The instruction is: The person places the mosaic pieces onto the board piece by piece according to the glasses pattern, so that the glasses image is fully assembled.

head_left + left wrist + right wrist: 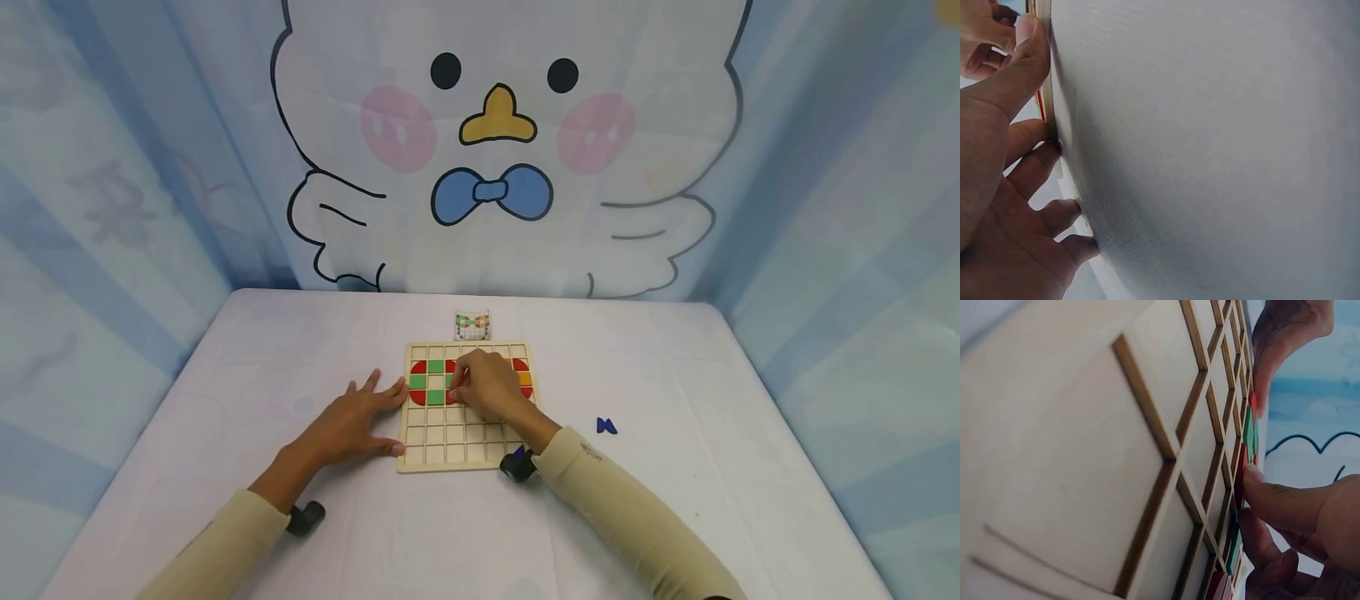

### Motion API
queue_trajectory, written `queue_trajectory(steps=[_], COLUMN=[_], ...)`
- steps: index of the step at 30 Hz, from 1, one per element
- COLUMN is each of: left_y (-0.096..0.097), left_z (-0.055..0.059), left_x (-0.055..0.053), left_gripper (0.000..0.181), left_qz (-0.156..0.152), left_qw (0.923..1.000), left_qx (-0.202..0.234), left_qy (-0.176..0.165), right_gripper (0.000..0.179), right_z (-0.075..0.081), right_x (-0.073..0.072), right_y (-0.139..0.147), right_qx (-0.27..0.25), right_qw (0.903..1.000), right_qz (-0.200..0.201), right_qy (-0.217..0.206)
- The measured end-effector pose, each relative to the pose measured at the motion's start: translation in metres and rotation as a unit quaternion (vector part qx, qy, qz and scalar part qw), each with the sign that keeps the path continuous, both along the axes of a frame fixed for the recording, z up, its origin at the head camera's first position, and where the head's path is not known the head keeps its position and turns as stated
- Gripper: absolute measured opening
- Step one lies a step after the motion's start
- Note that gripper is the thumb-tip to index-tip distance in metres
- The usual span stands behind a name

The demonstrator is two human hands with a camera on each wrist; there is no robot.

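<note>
A wooden grid board (442, 454) lies on the table, with red, green and orange tiles in its upper rows. My left hand (356, 423) rests beside its left edge, fingers spread, with the thumb (1029, 53) and a fingertip against the frame. Over the board, my right hand (491, 387) pinches a red tile (1240, 478) with a rounded side between thumb and fingers, low at the grid. A green tile (436, 367) shows at the top of the ring of pieces on the left. The right hand hides several middle cells.
Two dark blue pieces (606, 426) lie on the table to the right of the board. Behind the board sits a small pattern card (472, 325) with a coloured bow on a grid. Another blue piece (519, 452) shows near the right wrist camera (517, 467).
</note>
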State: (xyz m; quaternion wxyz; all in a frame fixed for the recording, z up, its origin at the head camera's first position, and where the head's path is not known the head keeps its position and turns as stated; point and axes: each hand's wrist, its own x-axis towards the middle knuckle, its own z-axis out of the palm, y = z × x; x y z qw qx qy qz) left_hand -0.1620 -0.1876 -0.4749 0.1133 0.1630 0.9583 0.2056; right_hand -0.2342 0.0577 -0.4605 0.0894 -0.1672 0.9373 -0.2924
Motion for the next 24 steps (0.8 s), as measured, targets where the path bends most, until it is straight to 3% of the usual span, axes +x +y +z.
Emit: queue_trajectory(steps=[6,11,19,24], left_y=[0.001,0.002,0.003,0.003], left_z=[-0.001,-0.002,0.0,-0.001], left_x=[0.0,0.0,0.001,0.0], left_gripper=[0.1,0.101,0.101,0.1], left_qz=[0.002,0.006,0.007,0.009], left_qw=[1.0,1.0,1.0,0.9999], left_qx=[-0.004,-0.005,-0.007,-0.01], left_qy=[0.001,-0.004,0.001,-0.001], right_gripper=[0.018,0.015,0.015,0.01], right_z=[-0.001,0.005,0.017,0.012], right_x=[0.001,0.005,0.016,0.023], right_y=[0.004,0.024,0.081,0.125], right_qx=[-0.022,-0.042,-0.022,-0.003], right_qw=[0.9997,0.9988,0.9973,0.9936], right_qz=[0.003,0.0,-0.068,-0.113], right_qy=[0.011,0.025,0.018,0.004])
